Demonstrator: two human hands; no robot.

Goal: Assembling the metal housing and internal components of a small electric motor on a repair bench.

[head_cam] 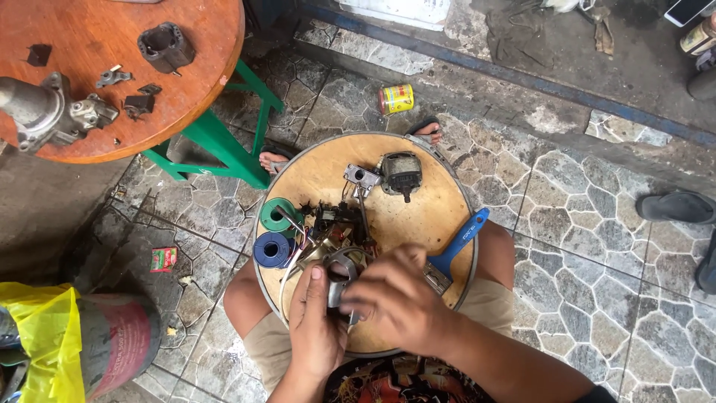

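Note:
A round wooden board (421, 213) rests on my lap. My left hand (315, 321) and my right hand (399, 298) both grip a small grey metal motor part (339, 275) over the board's near side. Just beyond it lies a black wired assembly (339, 220) with thin wires. A green wire spool (277, 216) and a blue wire spool (271, 249) sit at the board's left edge. A small grey motor (400, 173) and a metal bracket (362, 177) lie at the far side. A blue-handled brush (456, 242) lies to the right.
A round red-brown table (201, 82) on green legs stands at upper left with a metal housing (45, 112) and black parts (165, 46). A yellow can (396, 98) lies on the stone floor. A yellow bag (45, 343) is at lower left. Sandals (675, 207) at right.

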